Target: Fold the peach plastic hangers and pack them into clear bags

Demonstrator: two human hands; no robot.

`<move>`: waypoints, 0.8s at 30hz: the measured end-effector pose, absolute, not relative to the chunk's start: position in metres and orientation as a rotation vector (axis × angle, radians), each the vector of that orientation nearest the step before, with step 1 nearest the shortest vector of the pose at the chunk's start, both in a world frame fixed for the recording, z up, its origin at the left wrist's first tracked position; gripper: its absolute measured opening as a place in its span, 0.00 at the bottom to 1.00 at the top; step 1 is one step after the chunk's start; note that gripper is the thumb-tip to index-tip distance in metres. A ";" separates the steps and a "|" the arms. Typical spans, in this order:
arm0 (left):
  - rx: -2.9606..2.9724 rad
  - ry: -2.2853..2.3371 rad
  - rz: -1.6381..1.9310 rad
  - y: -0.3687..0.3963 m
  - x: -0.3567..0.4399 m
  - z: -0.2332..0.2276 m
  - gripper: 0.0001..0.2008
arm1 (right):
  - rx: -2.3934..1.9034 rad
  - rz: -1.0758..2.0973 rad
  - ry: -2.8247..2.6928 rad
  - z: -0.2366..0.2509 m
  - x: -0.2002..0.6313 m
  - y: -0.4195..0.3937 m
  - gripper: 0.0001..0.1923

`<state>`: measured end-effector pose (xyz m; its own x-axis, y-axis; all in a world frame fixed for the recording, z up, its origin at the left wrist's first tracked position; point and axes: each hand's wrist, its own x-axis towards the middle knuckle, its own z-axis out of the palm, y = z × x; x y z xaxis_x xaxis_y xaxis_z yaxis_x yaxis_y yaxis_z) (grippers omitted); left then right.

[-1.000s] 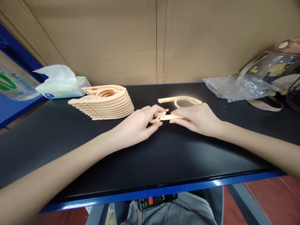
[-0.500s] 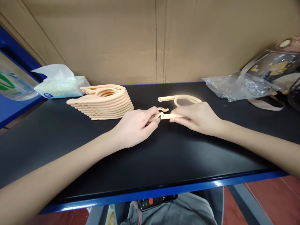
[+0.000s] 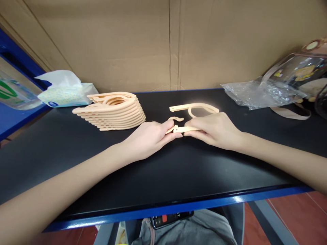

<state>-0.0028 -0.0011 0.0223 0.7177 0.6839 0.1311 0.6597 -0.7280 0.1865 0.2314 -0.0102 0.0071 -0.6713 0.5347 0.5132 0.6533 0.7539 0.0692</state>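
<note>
Both hands together mid-table, left hand (image 3: 150, 137) and right hand (image 3: 214, 129) each pinched on an end of 1 peach folding hanger (image 3: 184, 128) resting on the black table (image 3: 163, 177), probably half folded, stack of same hangers (image 3: 112, 110) off left, tissue pack (image 3: 66, 92) behind.

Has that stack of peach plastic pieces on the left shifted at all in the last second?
No. The stack of peach pieces sits in the same spot beside the tissue pack; the slight offset matches the camera's own drift.
</note>
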 end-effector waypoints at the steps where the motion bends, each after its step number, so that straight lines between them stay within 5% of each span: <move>1: 2.806 1.104 0.285 -0.001 -0.003 0.022 0.18 | -0.899 -0.343 -2.478 0.007 0.231 -0.010 0.22; 10: 3.105 1.289 0.043 -0.006 0.003 0.027 0.19 | -0.876 -0.337 -2.490 0.006 0.232 -0.009 0.20; 24: 3.637 0.921 0.483 -0.004 -0.004 0.026 0.17 | -0.877 -0.245 -2.514 0.009 0.232 -0.011 0.22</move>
